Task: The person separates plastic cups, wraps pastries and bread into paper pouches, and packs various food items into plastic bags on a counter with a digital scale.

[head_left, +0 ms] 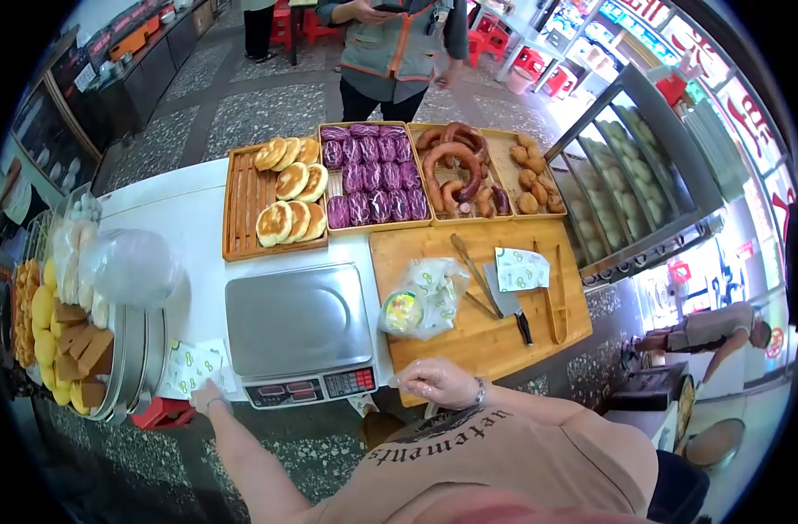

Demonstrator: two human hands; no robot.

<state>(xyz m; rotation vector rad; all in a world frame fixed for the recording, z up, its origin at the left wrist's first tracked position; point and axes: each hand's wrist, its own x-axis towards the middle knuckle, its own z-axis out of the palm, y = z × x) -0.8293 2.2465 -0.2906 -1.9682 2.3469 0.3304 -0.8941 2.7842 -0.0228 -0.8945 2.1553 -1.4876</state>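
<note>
My left hand (210, 396) reaches down to the near left table edge. Its fingers close on the lower edge of a printed paper bag (189, 365), one of a small pile with green marks. Near the front edge of the wooden cutting board (552, 336), my right hand (437, 382) is loosely curled, and I see nothing in its fingers. A clear plastic bag (438, 293) with a round, yellow-green labelled tub (402, 312) sits just beyond it. Between my hands stands a steel-topped digital scale (301, 319).
Behind lie trays of flat buns (292, 182), wrapped purple rolls (371, 177), sausages (456, 166) and brown pastries (528, 179). A knife (508, 301), tongs (558, 306) and another printed bag (521, 269) rest on the board. Steamers (141, 358) stand left, a glass cabinet (630, 175) right. A person (399, 48) stands opposite.
</note>
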